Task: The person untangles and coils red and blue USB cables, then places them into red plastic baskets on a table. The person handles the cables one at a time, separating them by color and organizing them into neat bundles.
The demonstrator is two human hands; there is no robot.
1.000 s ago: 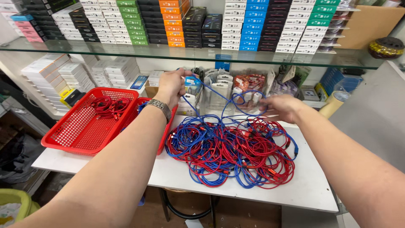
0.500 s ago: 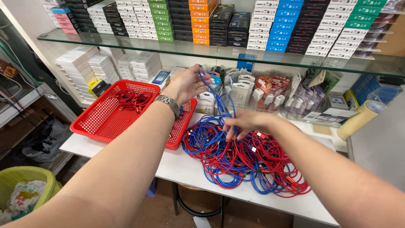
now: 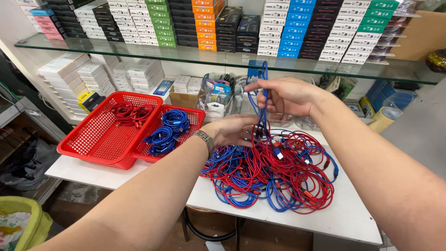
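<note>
A tangled heap of red and blue cables (image 3: 274, 174) lies on the white table (image 3: 348, 218). My right hand (image 3: 285, 95) is raised above the heap, pinching a blue cable (image 3: 263, 90) that hangs down in a loop. My left hand (image 3: 232, 130), with a metal watch on the wrist, holds the lower part of the same blue cable just above the heap. To the left stand two red baskets: the nearer-left basket (image 3: 100, 137) holds coiled red cables (image 3: 131, 113), the other basket (image 3: 179, 135) holds coiled blue cables (image 3: 167, 129).
A glass shelf (image 3: 195, 55) above carries rows of coloured small boxes. White boxes (image 3: 79, 74) and packaged goods (image 3: 216, 95) line the table's back. A tape roll (image 3: 382, 120) lies at the right. A yellow-green bin (image 3: 21, 223) stands on the floor, lower left.
My right hand rose from the heap, lifting the blue cable. My left hand dropped to the cable's lower part. The view shifted, so a second basket with blue coils shows.
</note>
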